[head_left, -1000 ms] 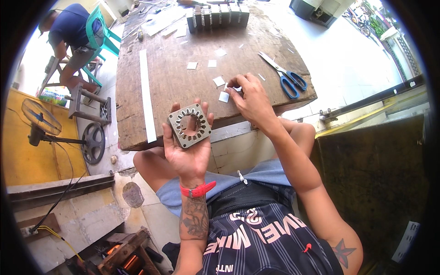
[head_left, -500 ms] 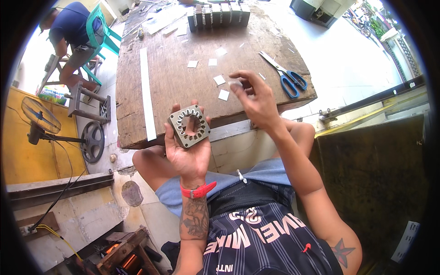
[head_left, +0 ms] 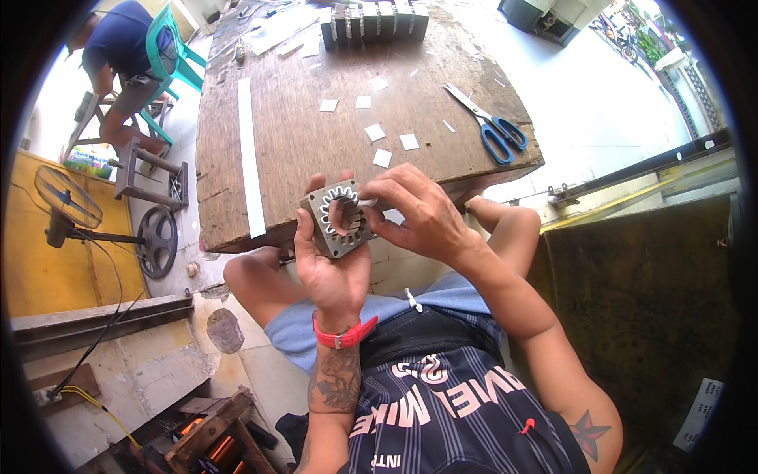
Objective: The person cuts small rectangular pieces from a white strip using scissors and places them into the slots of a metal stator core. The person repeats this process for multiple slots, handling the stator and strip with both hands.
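Observation:
A square metal stator core (head_left: 319, 207) with a round, slotted bore rests in my left hand (head_left: 335, 276), thumb along its side and fingers behind it. White liners line several slots, while others look dark. My right hand (head_left: 430, 217) is at the core's right edge, thumb and fingers pinching a small white paper piece (head_left: 366, 202) against the slots. Fingers partly hide that piece. Beyond the hands, several white paper squares (head_left: 408, 141) are scattered on the wooden table (head_left: 296, 150).
Blue-handled scissors (head_left: 497, 138) lie at the table's right. A long white paper strip (head_left: 249, 158) runs down its left side. At the far end stands a row of metal cores (head_left: 375, 30). A fan (head_left: 71, 197) and a seated person (head_left: 118, 55) are at left.
My right hand has come left and down from over the table to the stator core. One paper square it had covered now shows. The core has shifted slightly right in my left hand.

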The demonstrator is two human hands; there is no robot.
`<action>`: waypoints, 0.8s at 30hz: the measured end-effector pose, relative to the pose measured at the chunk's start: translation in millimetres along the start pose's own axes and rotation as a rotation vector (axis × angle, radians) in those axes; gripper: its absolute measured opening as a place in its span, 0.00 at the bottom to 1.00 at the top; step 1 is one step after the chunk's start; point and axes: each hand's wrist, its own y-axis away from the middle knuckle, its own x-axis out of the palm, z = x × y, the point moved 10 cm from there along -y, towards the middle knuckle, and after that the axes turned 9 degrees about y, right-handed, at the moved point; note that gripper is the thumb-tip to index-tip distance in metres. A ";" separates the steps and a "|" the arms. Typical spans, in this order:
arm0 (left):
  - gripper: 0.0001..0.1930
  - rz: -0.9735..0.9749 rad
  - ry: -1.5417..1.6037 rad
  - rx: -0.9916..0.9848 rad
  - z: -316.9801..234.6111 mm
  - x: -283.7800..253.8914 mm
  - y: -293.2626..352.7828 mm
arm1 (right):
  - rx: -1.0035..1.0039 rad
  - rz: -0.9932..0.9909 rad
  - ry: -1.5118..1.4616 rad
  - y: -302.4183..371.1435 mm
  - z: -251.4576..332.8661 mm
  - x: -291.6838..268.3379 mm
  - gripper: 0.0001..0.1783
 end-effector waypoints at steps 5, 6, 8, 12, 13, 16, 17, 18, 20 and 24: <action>0.28 -0.004 -0.068 0.009 -1.4 0.2 -1.3 | -0.047 0.067 0.077 5.9 7.5 0.8 0.20; 0.28 -0.002 -0.067 0.009 -1.8 0.5 -1.4 | -0.062 0.076 0.095 6.7 7.7 0.8 0.20; 0.28 -0.020 -0.070 0.008 -2.0 -0.8 -1.4 | -0.054 0.076 0.087 7.3 5.0 1.4 0.21; 0.28 -0.016 0.031 -0.004 0.2 0.5 1.0 | 0.129 0.019 -0.120 9.6 -5.3 7.1 0.19; 0.28 -0.022 0.052 -0.006 0.6 -0.4 1.1 | 0.201 -0.018 -0.203 12.4 -8.3 7.3 0.19; 0.29 0.016 0.106 -0.010 -0.3 0.3 -0.5 | 0.110 -0.058 -0.102 16.7 5.2 3.1 0.17; 0.30 0.039 0.122 -0.018 -0.3 0.9 -1.2 | 0.073 -0.047 -0.042 17.7 5.7 2.0 0.15; 0.30 0.039 0.154 -0.040 1.2 -0.9 -2.5 | 0.138 -0.050 0.021 19.1 -7.9 -2.0 0.16; 0.32 0.040 0.203 -0.076 1.9 -4.1 -4.0 | 0.225 -0.055 0.159 17.6 -40.6 -11.7 0.17; 0.32 -0.036 0.258 -0.089 -1.3 -16.1 -5.1 | 0.380 0.071 0.396 8.6 -108.9 -12.7 0.16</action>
